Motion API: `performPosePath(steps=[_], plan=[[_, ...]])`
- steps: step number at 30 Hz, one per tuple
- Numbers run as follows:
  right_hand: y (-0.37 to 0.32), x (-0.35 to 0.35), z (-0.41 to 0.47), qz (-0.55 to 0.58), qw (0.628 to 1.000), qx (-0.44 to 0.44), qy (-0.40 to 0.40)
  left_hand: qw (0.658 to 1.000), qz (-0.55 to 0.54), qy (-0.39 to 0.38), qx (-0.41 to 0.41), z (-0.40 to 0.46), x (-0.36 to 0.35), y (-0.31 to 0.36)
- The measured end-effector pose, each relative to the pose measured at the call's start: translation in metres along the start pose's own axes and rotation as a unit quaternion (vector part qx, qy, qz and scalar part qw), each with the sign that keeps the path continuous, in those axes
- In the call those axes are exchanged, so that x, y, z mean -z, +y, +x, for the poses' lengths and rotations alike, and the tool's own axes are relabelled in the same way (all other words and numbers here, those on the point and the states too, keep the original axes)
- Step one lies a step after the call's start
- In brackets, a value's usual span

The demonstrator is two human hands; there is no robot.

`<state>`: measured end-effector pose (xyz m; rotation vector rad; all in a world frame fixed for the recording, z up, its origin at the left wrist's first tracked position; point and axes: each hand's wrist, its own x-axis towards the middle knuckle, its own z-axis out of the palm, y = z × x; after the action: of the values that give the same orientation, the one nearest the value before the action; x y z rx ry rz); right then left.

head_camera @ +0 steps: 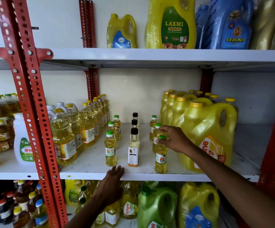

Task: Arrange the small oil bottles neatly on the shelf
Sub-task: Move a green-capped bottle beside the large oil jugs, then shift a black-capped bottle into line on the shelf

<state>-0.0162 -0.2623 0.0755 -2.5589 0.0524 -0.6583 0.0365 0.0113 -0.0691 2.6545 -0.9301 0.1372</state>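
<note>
Small oil bottles stand in three rows on the white middle shelf [90, 163]. The left row has green-capped yellow bottles, the front one [110, 149] nearest the edge. The middle row has black-capped clear bottles, with the front one [133, 148] bearing an orange-trimmed label. In the right row, my right hand [173, 139] grips the neck of the front green-capped bottle [161, 159], which stands upright on the shelf. My left hand [113, 183] rests flat against the shelf's front edge, fingers apart, holding nothing.
Large yellow oil jugs [207, 132] stand right of the small bottles, close to my right hand. Medium clear oil bottles [85, 124] line the left side. A red slotted upright [35, 112] crosses the front left. Jugs fill the shelves above and below.
</note>
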Motion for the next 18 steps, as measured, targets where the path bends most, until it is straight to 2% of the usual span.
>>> performPosePath(steps=[3,7,12,18], plan=[[-0.015,-0.01,0.008,-0.039,0.995,0.062,0.06,1.0,0.007,0.008,-0.008,-0.005,0.0,-0.014],[-0.051,-0.039,0.032,-0.034,0.994,0.106,-0.011,1.0,-0.01,-0.005,-0.004,-0.005,-0.001,-0.022],[-0.068,-0.056,0.063,-0.039,0.988,0.085,-0.12,0.999,-0.049,0.009,0.004,0.0,-0.001,-0.023],[-0.062,-0.054,0.072,0.004,0.995,0.05,-0.085,0.996,-0.084,0.038,0.012,0.002,-0.001,-0.024]])
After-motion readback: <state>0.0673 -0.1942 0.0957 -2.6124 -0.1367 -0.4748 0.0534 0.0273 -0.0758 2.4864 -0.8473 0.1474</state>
